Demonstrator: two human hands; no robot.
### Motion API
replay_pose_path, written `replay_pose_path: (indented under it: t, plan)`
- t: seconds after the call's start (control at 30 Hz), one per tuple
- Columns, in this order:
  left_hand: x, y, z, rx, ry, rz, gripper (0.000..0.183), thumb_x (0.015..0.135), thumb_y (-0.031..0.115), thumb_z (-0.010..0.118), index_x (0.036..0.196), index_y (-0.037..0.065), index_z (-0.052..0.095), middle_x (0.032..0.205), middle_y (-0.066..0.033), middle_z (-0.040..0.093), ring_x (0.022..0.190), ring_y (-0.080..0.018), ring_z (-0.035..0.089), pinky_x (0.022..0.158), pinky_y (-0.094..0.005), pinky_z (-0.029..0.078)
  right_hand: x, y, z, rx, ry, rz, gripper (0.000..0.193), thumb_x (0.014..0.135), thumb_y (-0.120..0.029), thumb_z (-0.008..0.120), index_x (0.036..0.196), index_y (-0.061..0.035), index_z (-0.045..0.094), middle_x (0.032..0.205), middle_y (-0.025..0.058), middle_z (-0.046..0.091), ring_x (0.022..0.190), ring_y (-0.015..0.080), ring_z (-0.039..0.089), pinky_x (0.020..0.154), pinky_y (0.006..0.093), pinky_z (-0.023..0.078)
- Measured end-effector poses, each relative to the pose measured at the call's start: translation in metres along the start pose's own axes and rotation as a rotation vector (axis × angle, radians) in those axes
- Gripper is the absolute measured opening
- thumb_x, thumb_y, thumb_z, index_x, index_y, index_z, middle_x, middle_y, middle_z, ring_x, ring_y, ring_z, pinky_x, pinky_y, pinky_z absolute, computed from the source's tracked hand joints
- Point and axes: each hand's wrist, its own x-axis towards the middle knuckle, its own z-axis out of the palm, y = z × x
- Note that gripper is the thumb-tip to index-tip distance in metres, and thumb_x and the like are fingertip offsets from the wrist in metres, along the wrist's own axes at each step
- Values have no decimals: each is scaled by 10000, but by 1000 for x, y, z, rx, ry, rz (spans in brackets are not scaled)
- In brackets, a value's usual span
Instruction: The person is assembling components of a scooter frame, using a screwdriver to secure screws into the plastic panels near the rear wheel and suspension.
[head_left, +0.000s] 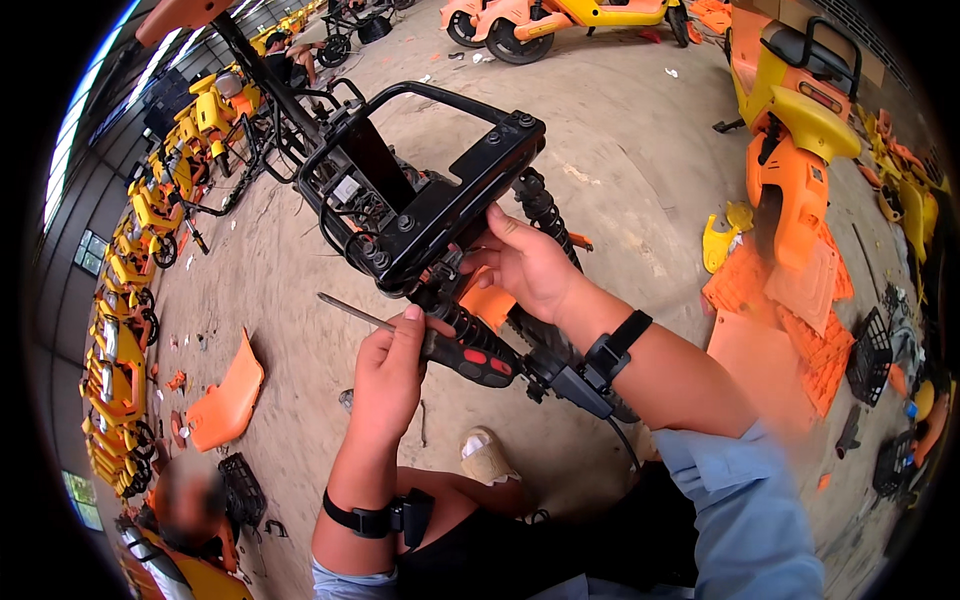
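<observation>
A stripped scooter frame in black metal stands before me, its loop-shaped rear rack turned my way. My left hand is closed round a screwdriver with a black and red handle; its bare shaft points out to the left, apart from the frame. Under the rack's rear edge, my right hand has its fingers curled in beside a small bracket, thumb up against the frame. What those fingers grip is hidden. Below them are an orange piece and a coil shock absorber; a second shock absorber stands beyond the hand.
A loose orange panel lies on the floor at left. Orange panels are heaped at right, near a yellow and orange scooter. Yellow scooters line the left wall. Another person sits far back; one more is at lower left.
</observation>
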Motion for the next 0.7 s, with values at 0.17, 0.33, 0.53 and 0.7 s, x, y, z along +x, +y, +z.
replay_pose_path:
  t: [0.17,0.33,0.53,0.7]
  plan:
    - [-2,4,7,-4,-19,-2,490,1042,400,443,884,14,699,554,50,443,470,-38,324,451,-219,237,-5,12,18,-266,424,-228,444,984,-489,549,1017,-52,622,884,21,619,786,109,588,624,248,444]
    - [-4,8,17,-28,1,-12,485,1044,386,433,886,2,685,536,51,403,460,-51,305,448,-232,231,-4,17,31,-474,528,-333,452,957,-441,624,821,-10,621,745,13,608,685,74,537,587,253,421]
    - [2,-3,13,-132,-15,-120,478,1045,367,418,896,-18,659,571,3,494,449,-59,297,441,-232,238,2,19,36,-543,639,-351,516,923,-477,633,748,8,608,629,87,619,597,185,605,580,343,468]
    - [7,-3,16,-53,33,-67,506,1052,390,428,905,-9,703,557,42,424,478,-48,317,461,-227,242,-9,11,39,-441,574,-236,505,929,-459,629,746,11,598,629,89,623,608,207,622,591,350,474]
